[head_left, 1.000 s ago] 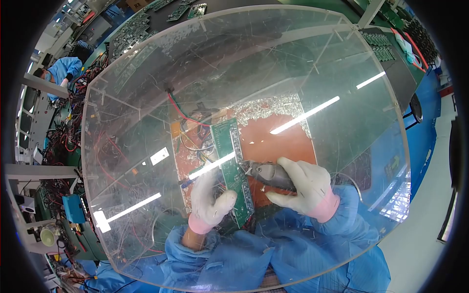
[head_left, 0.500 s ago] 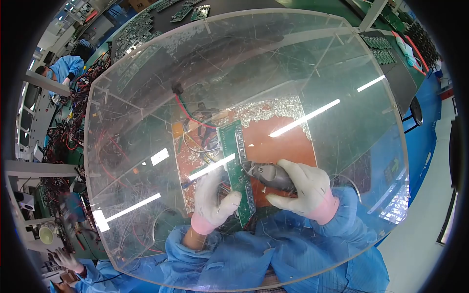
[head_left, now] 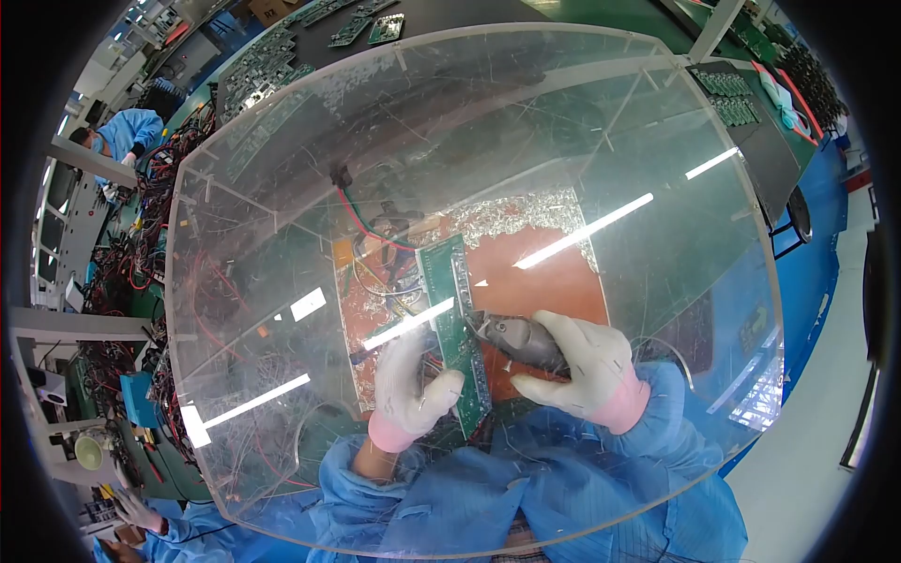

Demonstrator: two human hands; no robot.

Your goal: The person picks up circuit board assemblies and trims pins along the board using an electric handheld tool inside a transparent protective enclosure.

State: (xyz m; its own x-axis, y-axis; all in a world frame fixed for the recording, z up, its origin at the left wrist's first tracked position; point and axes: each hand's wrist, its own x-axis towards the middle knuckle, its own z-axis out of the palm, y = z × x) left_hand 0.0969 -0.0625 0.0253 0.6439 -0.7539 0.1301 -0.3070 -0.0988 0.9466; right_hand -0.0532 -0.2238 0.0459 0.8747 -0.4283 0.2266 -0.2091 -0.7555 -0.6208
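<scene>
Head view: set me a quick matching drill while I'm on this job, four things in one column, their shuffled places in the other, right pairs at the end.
Things
1. Long green circuit board
2. Dark grey handheld tool
3. Reddish-brown rectangular mat
4. Clear scratched plastic shield

Places
A. Between the camera and both hands
B. In the grip of the white-gloved right hand
C. Under the work, silvery bits along its far edge
D. Held along a long edge by the white-gloved left hand

Pairs: 1-D, 2-B, 3-C, 4-A
</scene>
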